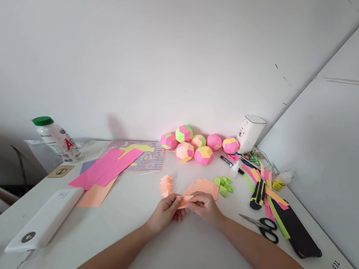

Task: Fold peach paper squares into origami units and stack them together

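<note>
My left hand and my right hand meet over the white table, both pinching a small folded orange paper piece between their fingertips. Just behind the hands lie more folded orange paper pieces: a fan-like pile and a smaller stack to the left. A cluster of folded green paper pieces lies a little to the right of them.
Several pink, green and orange paper balls line the wall beside a white container. Pink and orange paper strips, a white power bank and a bottle lie left. Scissors, a utility knife, a glue bottle and a black case lie right.
</note>
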`<action>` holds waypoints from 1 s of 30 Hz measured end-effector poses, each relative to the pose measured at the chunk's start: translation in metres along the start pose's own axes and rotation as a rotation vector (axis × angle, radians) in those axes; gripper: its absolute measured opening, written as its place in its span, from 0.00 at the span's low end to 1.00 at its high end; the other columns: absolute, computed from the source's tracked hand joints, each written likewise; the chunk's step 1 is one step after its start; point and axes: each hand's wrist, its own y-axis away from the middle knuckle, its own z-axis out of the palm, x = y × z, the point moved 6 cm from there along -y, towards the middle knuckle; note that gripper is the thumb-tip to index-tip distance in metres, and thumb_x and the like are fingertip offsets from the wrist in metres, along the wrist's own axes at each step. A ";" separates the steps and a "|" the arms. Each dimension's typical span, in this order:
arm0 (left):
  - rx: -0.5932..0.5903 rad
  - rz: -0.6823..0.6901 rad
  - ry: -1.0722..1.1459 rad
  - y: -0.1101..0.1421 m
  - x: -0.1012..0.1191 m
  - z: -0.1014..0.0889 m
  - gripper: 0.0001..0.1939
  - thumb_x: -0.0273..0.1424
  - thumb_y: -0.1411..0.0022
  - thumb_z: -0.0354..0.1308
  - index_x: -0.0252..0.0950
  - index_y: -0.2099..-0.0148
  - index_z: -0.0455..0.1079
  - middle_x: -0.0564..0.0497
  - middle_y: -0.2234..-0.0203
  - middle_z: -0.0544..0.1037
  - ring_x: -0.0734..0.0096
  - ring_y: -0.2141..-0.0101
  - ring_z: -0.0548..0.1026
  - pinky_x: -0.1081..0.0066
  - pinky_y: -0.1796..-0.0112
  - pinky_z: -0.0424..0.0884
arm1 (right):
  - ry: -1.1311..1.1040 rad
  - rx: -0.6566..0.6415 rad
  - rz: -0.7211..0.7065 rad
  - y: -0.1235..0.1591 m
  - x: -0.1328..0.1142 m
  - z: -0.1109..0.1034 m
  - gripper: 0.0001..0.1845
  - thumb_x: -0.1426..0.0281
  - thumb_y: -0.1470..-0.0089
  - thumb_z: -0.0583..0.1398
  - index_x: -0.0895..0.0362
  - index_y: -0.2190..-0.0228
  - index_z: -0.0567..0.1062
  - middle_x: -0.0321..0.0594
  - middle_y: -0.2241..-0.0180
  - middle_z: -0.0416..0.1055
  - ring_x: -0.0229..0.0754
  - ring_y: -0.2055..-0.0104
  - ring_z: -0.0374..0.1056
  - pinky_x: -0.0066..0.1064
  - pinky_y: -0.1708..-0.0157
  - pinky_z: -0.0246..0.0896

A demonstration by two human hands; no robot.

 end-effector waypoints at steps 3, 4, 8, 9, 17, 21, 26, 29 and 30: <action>-0.042 0.015 -0.004 0.003 0.005 0.001 0.19 0.46 0.39 0.48 0.34 0.63 0.66 0.52 0.77 0.73 0.74 0.79 0.71 0.74 0.77 0.64 | -0.049 0.025 0.048 -0.001 0.000 -0.001 0.09 0.66 0.50 0.62 0.59 0.76 0.77 0.37 0.75 0.67 0.36 0.74 0.64 0.28 0.75 0.60; -0.055 0.016 -0.004 0.003 0.005 0.002 0.18 0.46 0.40 0.50 0.34 0.61 0.66 0.51 0.76 0.74 0.73 0.78 0.71 0.74 0.77 0.64 | -0.074 0.027 0.063 -0.001 0.001 -0.001 0.09 0.65 0.51 0.62 0.59 0.76 0.77 0.37 0.74 0.68 0.36 0.74 0.64 0.28 0.75 0.60; -0.067 -0.001 -0.024 0.003 0.001 0.002 0.16 0.42 0.43 0.56 0.34 0.60 0.65 0.51 0.75 0.75 0.74 0.78 0.70 0.75 0.77 0.64 | -0.142 0.040 0.091 -0.001 0.001 -0.001 0.10 0.65 0.51 0.62 0.59 0.76 0.76 0.37 0.75 0.68 0.37 0.74 0.66 0.28 0.76 0.62; -0.064 -0.005 -0.028 0.002 -0.001 0.002 0.16 0.42 0.43 0.56 0.34 0.61 0.65 0.51 0.76 0.75 0.74 0.78 0.70 0.75 0.77 0.63 | -0.145 0.043 0.096 -0.001 0.001 0.000 0.10 0.65 0.52 0.62 0.59 0.76 0.76 0.37 0.74 0.69 0.37 0.74 0.66 0.28 0.75 0.63; -0.048 -0.007 -0.038 0.001 -0.002 0.002 0.15 0.42 0.42 0.55 0.34 0.64 0.64 0.51 0.77 0.75 0.75 0.80 0.70 0.75 0.78 0.63 | -0.152 0.047 0.115 0.000 0.003 -0.001 0.10 0.65 0.53 0.63 0.59 0.78 0.74 0.36 0.78 0.69 0.37 0.76 0.66 0.28 0.76 0.64; -0.042 -0.006 -0.046 0.000 -0.003 0.002 0.15 0.43 0.43 0.55 0.35 0.69 0.63 0.51 0.77 0.75 0.74 0.80 0.70 0.75 0.78 0.62 | -0.174 0.032 0.124 0.000 0.004 0.000 0.11 0.64 0.53 0.63 0.59 0.78 0.72 0.34 0.81 0.69 0.36 0.79 0.66 0.29 0.77 0.64; -0.045 0.003 -0.045 0.000 -0.003 0.002 0.15 0.43 0.43 0.55 0.36 0.70 0.62 0.52 0.78 0.75 0.74 0.80 0.70 0.75 0.79 0.62 | -0.187 0.037 0.127 0.001 0.008 0.000 0.12 0.63 0.53 0.63 0.59 0.77 0.71 0.34 0.81 0.69 0.36 0.79 0.65 0.29 0.77 0.64; -0.044 0.006 -0.037 0.000 -0.003 0.002 0.15 0.43 0.43 0.55 0.36 0.71 0.62 0.54 0.79 0.74 0.75 0.80 0.70 0.75 0.79 0.62 | -0.201 0.020 0.123 0.001 0.008 0.001 0.12 0.63 0.52 0.62 0.59 0.78 0.70 0.34 0.81 0.69 0.36 0.79 0.65 0.29 0.77 0.63; -0.044 0.008 -0.035 0.000 -0.003 0.001 0.15 0.43 0.43 0.55 0.36 0.71 0.62 0.54 0.79 0.74 0.75 0.80 0.70 0.75 0.79 0.62 | -0.205 0.016 0.121 0.001 0.008 0.002 0.12 0.64 0.52 0.62 0.59 0.78 0.70 0.34 0.81 0.69 0.36 0.79 0.65 0.29 0.77 0.63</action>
